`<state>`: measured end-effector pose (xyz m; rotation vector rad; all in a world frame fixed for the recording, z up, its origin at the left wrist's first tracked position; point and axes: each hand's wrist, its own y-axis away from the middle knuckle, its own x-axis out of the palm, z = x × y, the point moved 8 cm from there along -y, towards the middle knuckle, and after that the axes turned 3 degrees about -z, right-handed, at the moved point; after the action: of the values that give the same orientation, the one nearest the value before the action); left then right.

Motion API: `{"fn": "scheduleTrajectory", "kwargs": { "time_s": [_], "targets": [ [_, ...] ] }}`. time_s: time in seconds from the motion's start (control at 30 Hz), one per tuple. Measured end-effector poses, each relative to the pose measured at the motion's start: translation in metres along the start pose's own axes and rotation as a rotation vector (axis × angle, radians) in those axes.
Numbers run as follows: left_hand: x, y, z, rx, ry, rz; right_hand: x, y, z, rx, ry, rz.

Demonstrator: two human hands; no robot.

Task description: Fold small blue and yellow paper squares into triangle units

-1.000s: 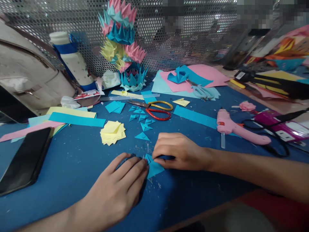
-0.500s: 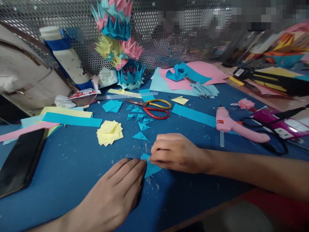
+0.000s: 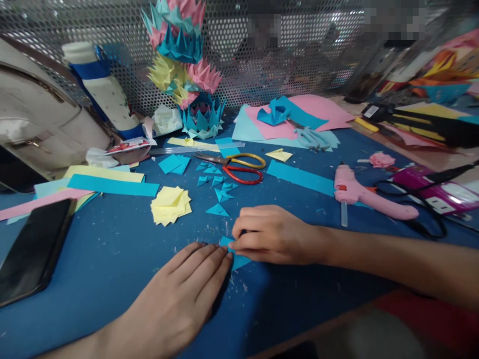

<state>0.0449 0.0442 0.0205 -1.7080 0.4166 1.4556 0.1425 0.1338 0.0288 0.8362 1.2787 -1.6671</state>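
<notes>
A small piece of blue paper (image 3: 240, 263) lies on the blue table top between my hands. My left hand (image 3: 183, 291) rests flat with its fingers stretched out together, their tips pressing on the left side of the paper; its thumb is hidden. From the right, my right hand (image 3: 275, 234) is closed in a pinch on the paper's upper edge, partly covering it. Just beyond my hands sit several small folded blue triangles (image 3: 217, 210). A stack of yellow paper squares (image 3: 171, 206) is to their left, and red-and-yellow-handled scissors (image 3: 245, 168) lie behind.
A phone (image 3: 35, 249) and paper strips (image 3: 112, 185) lie at left, near a bottle (image 3: 108, 94) and bag (image 3: 48, 109). A folded-paper tower (image 3: 202, 117) stands against the perforated metal panel. At right are a pink glue gun (image 3: 359, 194), its cable and a purple power strip (image 3: 434, 192).
My left fingertips have slid slightly right, over more of the blue paper. The right hand has shifted a little left, still pinching it.
</notes>
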Motion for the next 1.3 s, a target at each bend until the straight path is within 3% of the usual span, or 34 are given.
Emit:
{"fn": "scheduleTrajectory", "kwargs": {
  "time_s": [0.2, 0.4, 0.57, 0.83, 1.13, 1.3],
  "targets": [
    [0.007, -0.002, 0.006, -0.074, 0.006, 0.108, -0.001, 0.000, -0.010, 0.082, -0.132, -0.003],
    [0.007, -0.001, 0.007, -0.102, 0.055, 0.107, -0.002, 0.000, -0.013, 0.073, -0.147, 0.004],
    [0.008, -0.003, 0.010, -0.119, 0.096, 0.114, -0.004, 0.001, -0.008, 0.014, -0.031, -0.028],
    [0.009, -0.002, 0.010, -0.126, 0.127, 0.155, 0.006, -0.003, -0.011, 0.093, -0.002, 0.086],
    [0.007, -0.003, 0.009, -0.123, 0.141, 0.176, -0.008, -0.003, -0.002, 0.010, 0.007, 0.112],
    [0.006, -0.004, 0.010, -0.118, 0.134, 0.169, -0.006, -0.002, -0.004, 0.007, 0.033, 0.086]
  ]
}}
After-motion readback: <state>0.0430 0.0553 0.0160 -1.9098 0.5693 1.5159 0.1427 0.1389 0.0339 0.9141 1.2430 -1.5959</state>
